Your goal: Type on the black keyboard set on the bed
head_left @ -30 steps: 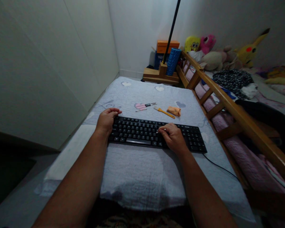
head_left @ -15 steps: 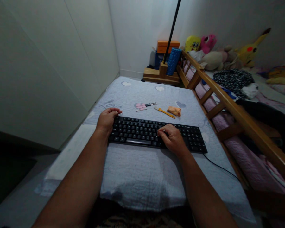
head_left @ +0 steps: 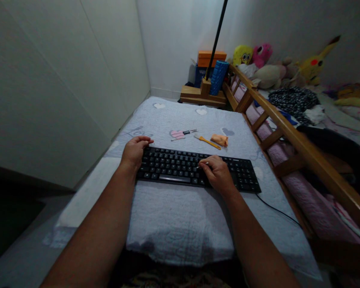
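A black keyboard (head_left: 174,166) lies across the quilted cover in front of me. At its far left corner, my left hand (head_left: 134,151) is closed on the edge, thumb and fingers together. My right hand (head_left: 216,171) is over the right-middle keys, pinching a thin cotton swab (head_left: 199,167) whose white tip touches or hovers just over the keys; I cannot tell which. Beyond the keyboard lie a small dark-handled metal-tipped tool (head_left: 189,132), another thin swab-like stick (head_left: 178,139), a yellow-handled brush (head_left: 210,142) and a folded orange cloth (head_left: 219,140).
The pale blue quilted cover (head_left: 180,216) spreads under everything. A cable (head_left: 277,209) runs from the keyboard towards the wooden bed rail (head_left: 276,116) on the right. A black pole (head_left: 217,38) on a wooden base stands behind, beside a blue foam roller (head_left: 219,78).
The swab's lower tip has shifted slightly away from me over the keys, with a small turn in the right fingers. My left hand stays at the keyboard corner.
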A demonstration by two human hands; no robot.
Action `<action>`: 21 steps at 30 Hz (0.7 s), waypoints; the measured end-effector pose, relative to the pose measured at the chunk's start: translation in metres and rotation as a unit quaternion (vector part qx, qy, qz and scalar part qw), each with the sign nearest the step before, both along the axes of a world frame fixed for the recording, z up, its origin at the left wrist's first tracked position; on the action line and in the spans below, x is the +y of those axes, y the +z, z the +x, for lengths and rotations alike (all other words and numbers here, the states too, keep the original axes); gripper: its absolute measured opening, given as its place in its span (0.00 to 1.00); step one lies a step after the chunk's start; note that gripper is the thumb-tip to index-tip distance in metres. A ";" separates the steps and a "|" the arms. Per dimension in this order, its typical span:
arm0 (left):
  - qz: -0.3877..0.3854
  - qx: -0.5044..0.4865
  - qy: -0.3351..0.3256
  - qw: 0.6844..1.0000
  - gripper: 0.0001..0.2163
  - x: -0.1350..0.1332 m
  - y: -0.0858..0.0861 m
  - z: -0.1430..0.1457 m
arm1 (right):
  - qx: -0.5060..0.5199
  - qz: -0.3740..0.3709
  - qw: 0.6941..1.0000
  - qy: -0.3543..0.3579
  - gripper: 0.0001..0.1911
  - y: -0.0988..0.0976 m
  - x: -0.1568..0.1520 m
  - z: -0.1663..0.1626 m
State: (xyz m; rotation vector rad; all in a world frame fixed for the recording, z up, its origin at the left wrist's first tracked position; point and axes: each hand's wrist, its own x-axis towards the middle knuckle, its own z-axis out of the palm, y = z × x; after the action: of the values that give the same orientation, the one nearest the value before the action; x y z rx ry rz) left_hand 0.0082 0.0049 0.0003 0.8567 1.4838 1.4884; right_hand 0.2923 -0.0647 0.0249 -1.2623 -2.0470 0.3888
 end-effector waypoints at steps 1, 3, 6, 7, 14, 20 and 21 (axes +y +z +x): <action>0.000 0.000 0.002 1.000 0.08 0.000 0.001 0.000 | -0.002 -0.001 1.000 -0.002 0.07 0.001 0.000 0.000; -0.001 -0.001 0.005 1.000 0.07 -0.001 0.001 0.001 | -0.006 -0.003 1.000 -0.007 0.08 0.002 0.000 0.001; -0.002 -0.005 0.006 1.000 0.08 -0.002 0.002 0.001 | -0.009 -0.005 1.000 -0.017 0.08 0.003 0.000 0.005; -0.002 -0.004 0.005 1.000 0.08 -0.002 0.001 0.001 | -0.009 -0.005 1.000 -0.021 0.08 0.003 0.000 0.006; 0.002 -0.011 0.004 1.000 0.07 0.000 -0.002 0.000 | -0.014 -0.013 0.999 -0.026 0.08 0.003 0.001 0.010; 0.003 -0.009 0.004 1.000 0.07 -0.001 0.000 0.000 | -0.016 -0.013 0.999 -0.027 0.08 0.006 0.000 0.010; 0.001 -0.005 0.005 1.000 0.07 -0.001 0.001 0.001 | -0.017 -0.014 0.999 -0.027 0.08 0.006 -0.001 0.011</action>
State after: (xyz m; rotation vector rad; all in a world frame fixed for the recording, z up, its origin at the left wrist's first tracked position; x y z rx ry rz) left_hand 0.0087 0.0036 0.0009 0.8427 1.4803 1.5005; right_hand 0.3030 -0.0653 0.0310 -1.3464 -2.0373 0.3742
